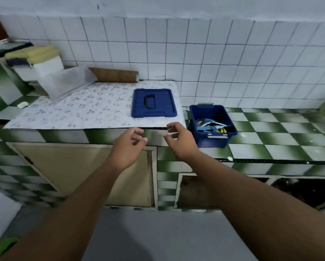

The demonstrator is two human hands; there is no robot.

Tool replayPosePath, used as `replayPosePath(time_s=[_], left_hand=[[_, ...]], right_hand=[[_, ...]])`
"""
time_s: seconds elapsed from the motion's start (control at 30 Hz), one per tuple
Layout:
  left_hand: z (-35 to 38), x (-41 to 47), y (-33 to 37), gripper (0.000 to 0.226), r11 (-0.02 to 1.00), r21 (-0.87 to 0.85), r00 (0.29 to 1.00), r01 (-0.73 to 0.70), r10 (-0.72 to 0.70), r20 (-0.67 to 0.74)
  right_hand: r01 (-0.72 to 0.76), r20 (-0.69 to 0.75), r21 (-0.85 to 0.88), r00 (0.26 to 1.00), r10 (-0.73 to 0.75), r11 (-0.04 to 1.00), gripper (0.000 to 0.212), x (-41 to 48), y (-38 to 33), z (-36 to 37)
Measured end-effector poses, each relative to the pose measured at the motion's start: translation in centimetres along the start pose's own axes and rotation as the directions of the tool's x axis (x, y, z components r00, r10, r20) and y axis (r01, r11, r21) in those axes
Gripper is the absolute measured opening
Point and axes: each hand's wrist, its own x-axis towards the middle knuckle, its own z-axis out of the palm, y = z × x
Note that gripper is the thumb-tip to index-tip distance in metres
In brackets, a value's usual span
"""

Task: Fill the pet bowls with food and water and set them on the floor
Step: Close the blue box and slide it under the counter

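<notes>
The left hand [128, 143] and the right hand [178, 140] hang side by side before the edge of the table [271, 136], fingers loosely curled, holding nothing. Just right of the right hand an open blue box [213, 142] stands on the table. Inside lie crumpled blue and yellow packets [211, 125], their print too blurred to read. A blue lid [154, 102] lies flat on the flowered cloth [82, 110], beside the box.

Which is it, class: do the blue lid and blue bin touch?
Apart. The head view shows the blue lid lying flat on the floral cloth, with bare cloth showing between it and the blue bin.
</notes>
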Motion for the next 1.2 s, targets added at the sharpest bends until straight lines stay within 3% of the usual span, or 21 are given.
replayPosePath(time_s=[0.3, 0.53, 0.73, 0.87, 0.97, 1.2], left_hand=[[7.4, 4.7, 4.3, 0.022, 1.000, 0.000, 0.988, -0.018, 0.018, 0.150], [7.2, 11.7, 2.6, 0.033, 0.999, 0.042, 1.000, -0.013, 0.013, 0.014], [5.0, 16.9, -0.5, 0.044, 0.977, 0.212, 0.991, -0.017, 0.045, -0.126], [3.5, 19.5, -2.4, 0.072, 0.907, 0.371, 0.977, 0.200, -0.154, -0.150], [3.4, 20.9, -4.3, 0.101, 0.833, 0.491, 0.966, 0.257, -0.241, -0.097], [4.4, 20.9, -3.7, 0.107, 0.740, 0.570, 0.932, 0.357, -0.318, -0.172]], right_hand=[[-0.147, -0.126, -0.027, 0.982, 0.142, 0.989, 0.031, 2.9, 4.6, -7.3], [-0.109, -0.108, -0.127, 0.990, 0.096, 0.986, 0.039, 14.4, 4.6, -8.0], [-0.056, 0.034, -0.255, 0.997, 0.067, 0.965, 0.051, 24.3, 3.8, -5.5], [-0.067, 0.073, -0.292, 0.993, 0.092, 0.954, 0.056, 29.0, 3.9, -4.0], [-0.066, 0.113, -0.336, 0.987, 0.110, 0.939, 0.061, 31.8, 4.3, -3.0], [0.005, 0.253, -0.479, 0.958, 0.132, 0.878, 0.063, 38.1, 4.6, 0.2]])
